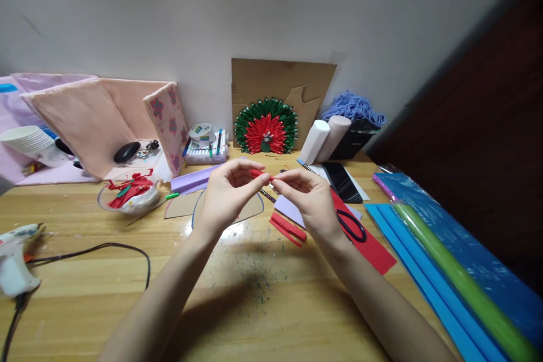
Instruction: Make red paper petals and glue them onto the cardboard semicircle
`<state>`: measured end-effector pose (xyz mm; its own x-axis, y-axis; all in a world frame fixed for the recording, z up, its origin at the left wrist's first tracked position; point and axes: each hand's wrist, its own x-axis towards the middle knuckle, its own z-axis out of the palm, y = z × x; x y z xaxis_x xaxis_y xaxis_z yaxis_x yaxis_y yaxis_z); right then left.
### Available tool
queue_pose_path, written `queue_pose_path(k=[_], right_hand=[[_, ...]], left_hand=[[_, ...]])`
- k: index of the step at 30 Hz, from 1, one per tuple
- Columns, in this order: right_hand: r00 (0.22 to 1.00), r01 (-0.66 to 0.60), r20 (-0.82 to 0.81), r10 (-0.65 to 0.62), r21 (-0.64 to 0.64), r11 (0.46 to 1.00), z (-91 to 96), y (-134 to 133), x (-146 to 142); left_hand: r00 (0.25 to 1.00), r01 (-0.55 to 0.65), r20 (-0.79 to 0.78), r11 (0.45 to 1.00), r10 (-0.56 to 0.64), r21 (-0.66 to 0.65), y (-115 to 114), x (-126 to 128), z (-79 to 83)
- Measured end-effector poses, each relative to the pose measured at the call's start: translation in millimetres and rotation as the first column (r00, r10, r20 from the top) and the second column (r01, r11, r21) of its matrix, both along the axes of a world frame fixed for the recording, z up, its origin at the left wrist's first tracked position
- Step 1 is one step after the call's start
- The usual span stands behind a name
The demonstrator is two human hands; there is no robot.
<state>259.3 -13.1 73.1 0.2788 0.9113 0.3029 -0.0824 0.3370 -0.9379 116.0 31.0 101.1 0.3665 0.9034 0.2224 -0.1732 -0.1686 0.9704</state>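
Work surface: wooden table (85, 317). Left hand (223, 195) and right hand (311, 198): 2 closed fingertip pinches, both on 1 red piece. Red strips (288, 229) lie beside the right hand. Red piece (256, 173): above the table, between the hands. Apparent step: shaping it; next move likely requires steady, light fingertip pressure.

Both forearms (169, 288) angle inward, hands (223, 192) (311, 195) close together, fingertips (263, 179) pinched.

The glue gun (17, 272), markers (207, 153) and blue sheets (424, 268) show a craft workspace.
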Motion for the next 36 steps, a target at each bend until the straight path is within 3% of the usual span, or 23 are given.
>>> queue_pose_path(k=[9,17,27,36], right_hand=[[0.987,0.061,-0.152,-0.056,0.033,0.998,-7.7,0.4,-8.9],[0.986,0.078,-0.147,-0.074,0.024,0.997,-11.4,0.4,-12.0],[0.985,0.022,-0.171,-0.030,-0.049,0.999,-8.3,1.5,-10.8],[0.993,0.090,-0.069,-0.092,-0.035,0.995,-6.7,-0.1,-9.7]], left_hand=[[0.999,-0.032,-0.014,0.998,0.032,-0.048,-6.6,9.3,-2.6],[0.999,-0.028,-0.025,0.996,0.026,-0.088,-4.6,10.4,-7.8],[0.999,-0.035,-0.022,0.999,0.035,-0.030,-5.7,10.4,-7.5],[0.997,-0.044,-0.057,0.999,0.044,-0.007,-4.1,10.1,-6.4]])
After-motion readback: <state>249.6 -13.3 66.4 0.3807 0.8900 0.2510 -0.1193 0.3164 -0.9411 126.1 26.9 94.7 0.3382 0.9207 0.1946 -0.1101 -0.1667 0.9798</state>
